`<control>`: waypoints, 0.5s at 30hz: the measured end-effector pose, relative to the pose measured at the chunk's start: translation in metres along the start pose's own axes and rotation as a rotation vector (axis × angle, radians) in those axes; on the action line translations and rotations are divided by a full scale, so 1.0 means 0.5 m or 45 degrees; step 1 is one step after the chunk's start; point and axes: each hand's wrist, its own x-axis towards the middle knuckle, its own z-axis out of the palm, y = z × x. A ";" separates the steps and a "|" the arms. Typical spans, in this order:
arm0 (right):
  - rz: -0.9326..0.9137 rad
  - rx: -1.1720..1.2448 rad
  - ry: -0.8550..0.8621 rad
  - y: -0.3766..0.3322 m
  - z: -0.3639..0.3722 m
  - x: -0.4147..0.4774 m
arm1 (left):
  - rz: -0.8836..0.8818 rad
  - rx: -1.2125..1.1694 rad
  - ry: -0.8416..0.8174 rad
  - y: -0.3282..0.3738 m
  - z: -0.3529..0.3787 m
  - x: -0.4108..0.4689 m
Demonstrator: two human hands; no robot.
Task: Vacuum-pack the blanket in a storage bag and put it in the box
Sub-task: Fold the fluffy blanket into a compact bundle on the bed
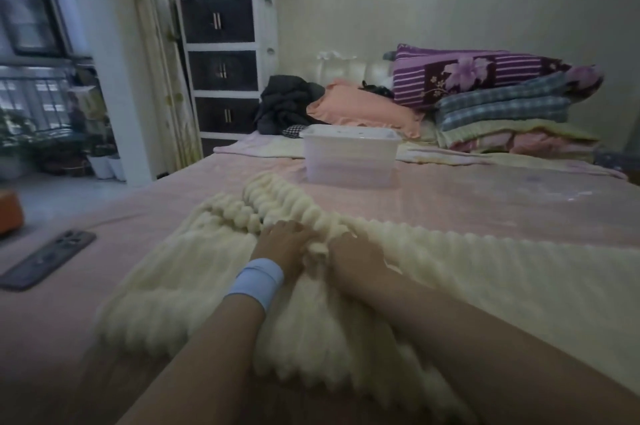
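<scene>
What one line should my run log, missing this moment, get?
blanket: bunched | left hand: presses it | right hand: grips it | box: beyond, untouched

Forearms reaching forward, left hand (282, 244) and right hand (356, 260) resting palms-down side by side, right fingertips hidden

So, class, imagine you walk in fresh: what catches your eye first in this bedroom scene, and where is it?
The cream ribbed blanket spread on the pink bed, with the left hand and right hand on its bunched middle. Just behind it stands a clear plastic box, and at the far right a stack of folded bedding.
</scene>
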 end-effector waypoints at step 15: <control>-0.310 0.641 0.081 0.002 -0.052 -0.010 | -0.102 -0.205 0.296 -0.075 -0.111 -0.018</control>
